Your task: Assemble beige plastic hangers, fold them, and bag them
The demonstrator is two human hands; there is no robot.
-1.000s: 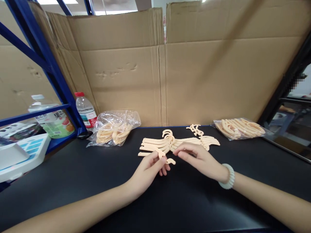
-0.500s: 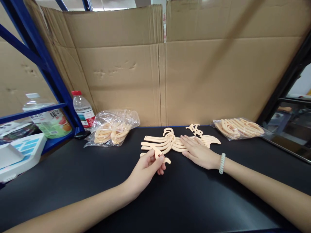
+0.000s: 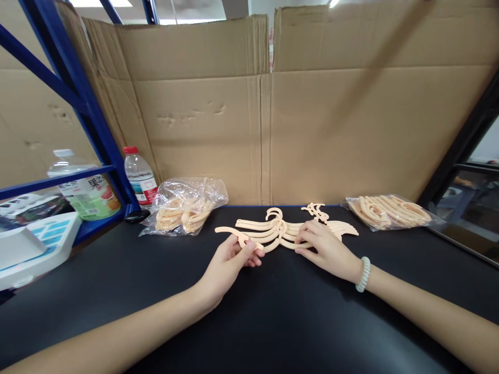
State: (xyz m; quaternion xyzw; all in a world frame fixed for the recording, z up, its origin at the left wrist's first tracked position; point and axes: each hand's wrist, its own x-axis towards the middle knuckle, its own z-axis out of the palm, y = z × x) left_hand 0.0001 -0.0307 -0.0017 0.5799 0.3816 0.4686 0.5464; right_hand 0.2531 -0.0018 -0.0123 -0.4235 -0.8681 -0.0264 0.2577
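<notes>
Piece of curved cream plastic [image 3: 240,237], pinched in left hand [image 3: 226,262], at left front of cream plastic hangers [image 3: 279,227]: several apparently laid together, one seemingly outstanding. Over hangers' right side, partly in the way, curled right hand [image 3: 329,252], grip unclear. Around hangers: crumpled clear plastic bag [image 3: 183,208] leftward, small cream hooks [image 3: 314,210] behind, flatter clear bag [image 3: 393,212] rightward.

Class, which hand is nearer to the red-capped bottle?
Left. The left hand is in front and to the right of the bottle; the right hand is farther right, at the hangers.
</notes>
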